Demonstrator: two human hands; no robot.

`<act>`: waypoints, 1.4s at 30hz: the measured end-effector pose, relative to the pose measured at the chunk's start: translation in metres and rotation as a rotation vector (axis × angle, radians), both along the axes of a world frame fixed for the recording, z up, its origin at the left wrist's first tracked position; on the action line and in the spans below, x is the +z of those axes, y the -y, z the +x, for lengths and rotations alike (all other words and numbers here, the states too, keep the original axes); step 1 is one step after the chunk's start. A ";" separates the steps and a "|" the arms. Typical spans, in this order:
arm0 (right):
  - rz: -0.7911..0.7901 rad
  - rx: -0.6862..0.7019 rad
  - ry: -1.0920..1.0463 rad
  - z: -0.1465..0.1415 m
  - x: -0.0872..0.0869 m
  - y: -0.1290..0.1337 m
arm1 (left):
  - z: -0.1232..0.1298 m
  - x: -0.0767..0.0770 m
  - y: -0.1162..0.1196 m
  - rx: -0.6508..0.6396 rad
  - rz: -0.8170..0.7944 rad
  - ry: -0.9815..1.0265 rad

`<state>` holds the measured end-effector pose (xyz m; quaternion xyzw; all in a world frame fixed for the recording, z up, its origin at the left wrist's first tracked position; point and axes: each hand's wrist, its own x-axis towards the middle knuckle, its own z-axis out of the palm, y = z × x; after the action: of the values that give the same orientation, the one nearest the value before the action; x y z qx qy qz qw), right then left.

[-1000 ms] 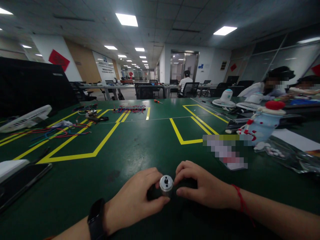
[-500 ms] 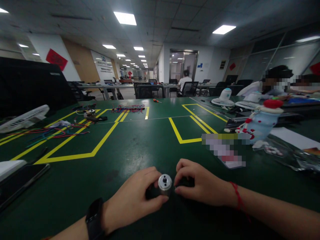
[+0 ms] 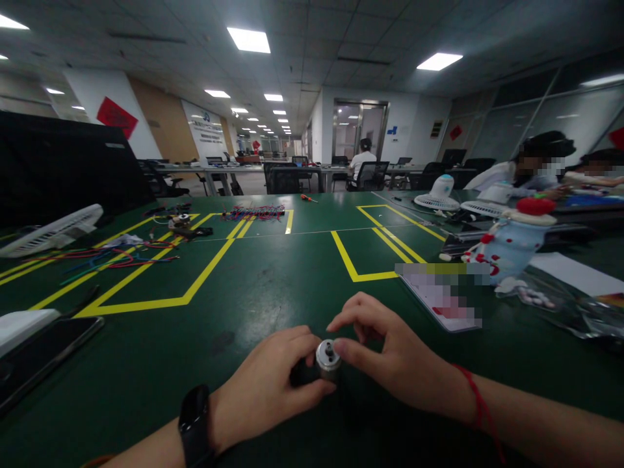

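Observation:
A small silver metal cylinder (image 3: 328,361), like a motor, stands upright near the front of the green table (image 3: 273,273). Its round top has a central stub and small dark holes. My left hand (image 3: 273,377), with a black band on the wrist, grips the cylinder between thumb and fingers from the left. Over its right side reaches my right hand (image 3: 385,348), a red string round the wrist. The thumb tip is at the cylinder's top edge and the index finger is held apart above it. Nothing can be seen between them.
Wires (image 3: 121,255) and a phone (image 3: 53,357) lie at the left. A red screwdriver (image 3: 307,197) is at the far edge. At the right are a flat card-like item (image 3: 433,302), a blue bottle (image 3: 519,244) and white fans (image 3: 439,195). People sit beyond.
My right hand has risen and moved over the cylinder's top, its thumb and index finger spreading apart. My left hand still grips the cylinder. The view has shifted slightly.

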<state>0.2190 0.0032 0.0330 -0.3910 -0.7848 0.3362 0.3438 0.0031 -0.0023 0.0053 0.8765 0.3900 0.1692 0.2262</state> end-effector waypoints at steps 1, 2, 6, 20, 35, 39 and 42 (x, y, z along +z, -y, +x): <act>-0.044 -0.030 -0.054 0.004 -0.001 -0.003 | 0.000 0.000 0.000 0.004 0.003 0.001; -0.101 -0.064 -0.107 0.008 -0.002 -0.008 | 0.000 0.000 0.000 0.008 0.004 0.002; -0.330 -0.166 -0.177 0.023 -0.015 -0.024 | -0.001 0.000 0.000 0.010 -0.005 0.009; -0.051 -0.010 0.052 0.016 -0.021 -0.018 | 0.000 0.000 0.000 0.004 -0.004 0.021; 0.003 0.166 0.148 0.026 -0.015 -0.012 | -0.001 0.002 0.001 0.018 -0.021 0.010; 0.014 0.225 0.305 0.032 -0.023 -0.010 | -0.001 0.001 0.001 0.021 -0.031 0.008; -0.037 0.234 0.232 0.032 -0.022 -0.010 | -0.001 0.001 0.001 0.021 -0.046 0.001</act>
<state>0.2511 0.0131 0.0106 -0.3395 -0.8532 0.3407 0.2020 0.0024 -0.0034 0.0059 0.8668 0.4029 0.1629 0.2444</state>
